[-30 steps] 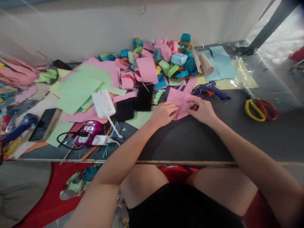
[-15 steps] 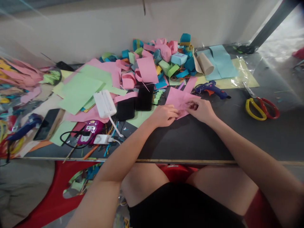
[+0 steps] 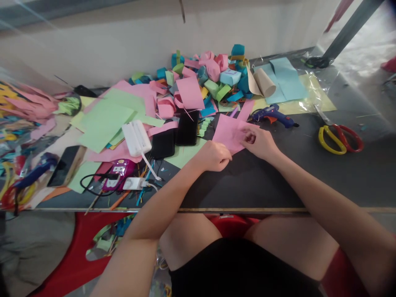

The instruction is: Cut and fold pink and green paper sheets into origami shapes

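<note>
Loosely curled, the right hand (image 3: 258, 142) has its thumb and fingertips at the right part of a pink sheet (image 3: 227, 130); whether they pinch the paper cannot be told. Closed like a fist, the left hand (image 3: 216, 156) sits just by the sheet's lower left edge, and what its fingers hold, if anything, is hidden.

The pink sheet lies slightly right of the frame's centre, on a dark table (image 3: 247, 185). Just behind it are a pink strip (image 3: 246, 109) and, to the right, a blue glue gun (image 3: 275, 114). Further right, scissors (image 3: 337, 128) with one yellow and one red handle lie with the handles spread apart.

Left of the sheet are a small green folded strip (image 3: 204, 126), a black phone (image 3: 187, 128) and a white box (image 3: 136, 138) with a white cable. A pale green paper (image 3: 182, 154) lies partly behind the left hand.

Coloured paper pieces (image 3: 213, 72) heap up at the upper middle of the frame, with a brown paper tube (image 3: 265, 82) and light blue paper (image 3: 287, 78) to their right. Large green sheets (image 3: 105, 113) overlap at the left.
</note>
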`<state>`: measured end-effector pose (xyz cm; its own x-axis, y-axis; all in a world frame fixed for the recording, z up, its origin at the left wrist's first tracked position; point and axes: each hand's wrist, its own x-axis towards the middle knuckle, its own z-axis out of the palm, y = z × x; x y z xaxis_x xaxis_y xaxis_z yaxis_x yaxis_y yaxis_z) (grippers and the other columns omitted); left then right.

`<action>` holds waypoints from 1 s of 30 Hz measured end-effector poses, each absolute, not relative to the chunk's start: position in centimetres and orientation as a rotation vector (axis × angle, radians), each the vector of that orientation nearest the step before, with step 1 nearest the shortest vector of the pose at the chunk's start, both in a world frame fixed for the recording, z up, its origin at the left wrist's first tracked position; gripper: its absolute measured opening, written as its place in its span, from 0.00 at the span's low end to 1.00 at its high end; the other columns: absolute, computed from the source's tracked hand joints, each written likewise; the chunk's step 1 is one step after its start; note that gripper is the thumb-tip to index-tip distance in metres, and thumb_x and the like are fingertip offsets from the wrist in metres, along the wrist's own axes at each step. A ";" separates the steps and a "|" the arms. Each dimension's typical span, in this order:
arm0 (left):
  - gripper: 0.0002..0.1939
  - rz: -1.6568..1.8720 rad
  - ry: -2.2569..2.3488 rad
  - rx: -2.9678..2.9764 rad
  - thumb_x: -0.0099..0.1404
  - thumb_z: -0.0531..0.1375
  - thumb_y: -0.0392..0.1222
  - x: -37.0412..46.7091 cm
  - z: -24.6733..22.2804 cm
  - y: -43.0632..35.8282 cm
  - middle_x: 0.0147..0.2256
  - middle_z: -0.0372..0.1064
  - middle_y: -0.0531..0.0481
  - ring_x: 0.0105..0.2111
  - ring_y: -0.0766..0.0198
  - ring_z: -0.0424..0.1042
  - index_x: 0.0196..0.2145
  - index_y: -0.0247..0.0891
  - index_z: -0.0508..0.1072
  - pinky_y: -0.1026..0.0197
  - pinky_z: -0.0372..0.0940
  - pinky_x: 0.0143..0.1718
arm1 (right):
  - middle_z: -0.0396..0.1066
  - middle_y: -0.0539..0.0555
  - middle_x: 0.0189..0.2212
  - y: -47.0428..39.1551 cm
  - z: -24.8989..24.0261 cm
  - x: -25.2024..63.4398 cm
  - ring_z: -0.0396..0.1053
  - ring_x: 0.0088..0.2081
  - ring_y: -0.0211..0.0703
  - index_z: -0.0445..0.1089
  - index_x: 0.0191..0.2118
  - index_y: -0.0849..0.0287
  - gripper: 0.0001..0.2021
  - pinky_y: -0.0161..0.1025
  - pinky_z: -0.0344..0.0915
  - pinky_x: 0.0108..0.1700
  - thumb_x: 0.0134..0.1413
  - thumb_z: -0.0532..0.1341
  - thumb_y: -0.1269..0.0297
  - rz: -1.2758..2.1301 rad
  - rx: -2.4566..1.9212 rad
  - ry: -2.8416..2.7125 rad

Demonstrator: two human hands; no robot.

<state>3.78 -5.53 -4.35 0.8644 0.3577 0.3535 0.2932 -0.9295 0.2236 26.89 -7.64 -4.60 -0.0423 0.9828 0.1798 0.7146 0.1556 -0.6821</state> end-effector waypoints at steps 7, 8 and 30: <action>0.13 0.125 0.798 2.979 0.61 0.56 0.37 4.8 -2.0 -8.4 0.28 0.79 0.42 0.27 0.55 0.78 0.34 0.35 0.81 0.57 0.67 0.28 | 0.77 0.53 0.31 -7.7 -4.5 26.8 0.71 0.29 0.43 0.76 0.47 0.57 0.18 0.42 0.68 0.37 0.47 0.66 0.67 0.549 -1.622 -1.819; 0.13 0.031 0.833 2.996 0.62 0.56 0.38 5.2 -1.5 -9.1 0.27 0.78 0.41 0.26 0.53 0.78 0.34 0.33 0.81 0.56 0.66 0.27 | 0.77 0.52 0.30 -7.7 -4.5 26.8 0.71 0.29 0.43 0.77 0.47 0.57 0.18 0.42 0.68 0.37 0.47 0.66 0.68 0.553 -1.627 -1.817; 0.30 -0.122 1.433 2.704 0.74 0.51 0.45 9.4 -2.1 -15.6 0.61 0.62 0.19 0.36 0.49 0.82 0.65 0.20 0.66 0.53 0.76 0.32 | 0.78 0.56 0.34 -7.4 -5.7 27.6 0.73 0.34 0.46 0.76 0.36 0.57 0.07 0.44 0.70 0.40 0.50 0.67 0.62 0.418 -1.623 -1.864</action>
